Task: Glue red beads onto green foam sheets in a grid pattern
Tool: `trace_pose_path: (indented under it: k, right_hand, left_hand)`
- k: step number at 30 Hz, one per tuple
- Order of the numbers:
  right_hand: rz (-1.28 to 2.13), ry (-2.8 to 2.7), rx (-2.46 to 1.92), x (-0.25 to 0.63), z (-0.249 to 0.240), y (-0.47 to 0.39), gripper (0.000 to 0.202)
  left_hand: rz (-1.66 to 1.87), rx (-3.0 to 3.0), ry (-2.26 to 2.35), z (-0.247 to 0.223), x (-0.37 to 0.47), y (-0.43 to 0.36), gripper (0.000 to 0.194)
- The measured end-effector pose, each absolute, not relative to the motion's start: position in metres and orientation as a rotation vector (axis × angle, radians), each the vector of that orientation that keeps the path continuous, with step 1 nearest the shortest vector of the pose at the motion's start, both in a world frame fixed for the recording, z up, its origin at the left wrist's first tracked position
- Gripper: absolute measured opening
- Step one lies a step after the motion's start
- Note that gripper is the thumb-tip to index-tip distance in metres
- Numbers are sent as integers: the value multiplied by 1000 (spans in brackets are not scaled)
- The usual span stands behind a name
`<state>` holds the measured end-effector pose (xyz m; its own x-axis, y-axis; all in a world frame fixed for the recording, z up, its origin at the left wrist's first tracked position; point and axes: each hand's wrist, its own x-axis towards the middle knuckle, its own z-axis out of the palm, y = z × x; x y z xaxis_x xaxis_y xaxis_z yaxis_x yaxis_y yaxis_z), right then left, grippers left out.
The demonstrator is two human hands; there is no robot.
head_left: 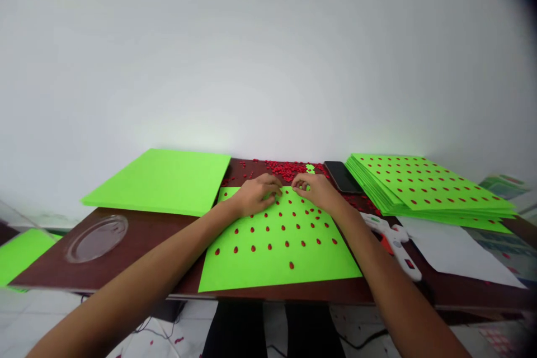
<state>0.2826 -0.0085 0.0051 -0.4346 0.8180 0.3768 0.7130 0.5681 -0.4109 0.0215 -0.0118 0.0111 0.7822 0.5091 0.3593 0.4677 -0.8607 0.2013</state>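
A bright green sheet [277, 260] lies flat on the dark brown table [138, 235] in front of me, dotted with rows of small red pieces. Both hands rest at its far edge. My left hand [257, 194] has its fingers curled down onto the sheet. My right hand [315, 188] sits close beside it, fingertips pinched near the red pieces. Whether either hand holds a piece is too small to tell. A loose heap of small red pieces [287, 169] lies just beyond the hands.
A stack of plain green sheets [163, 179] lies at the left, a stack of dotted green sheets [428, 187] at the right. A black phone [342, 176], a white glue gun [396, 243], white paper [453, 249] and a clear plastic lid [97, 238] are on the table.
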Motion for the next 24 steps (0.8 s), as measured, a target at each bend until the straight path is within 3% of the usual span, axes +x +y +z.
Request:
trace_pose_path:
  k: [4,11,15,24]
  right_hand:
    - [263,-2298,-1182,281,1,-9,18]
    - [28,-2153,-1403,286,-6,-2,38]
    - [-70,-2182,-1515,282,-10,1,26]
    - [63,-2210,-1387,279,0,-1,12]
  left_hand:
    - [581,2983,1018,13,19,-8,33]
    - [352,3188,886,28,14,-7,26]
    - [366,3180,901,27,16,-9,23]
    - [422,3027,1030,21,18,-12,31]
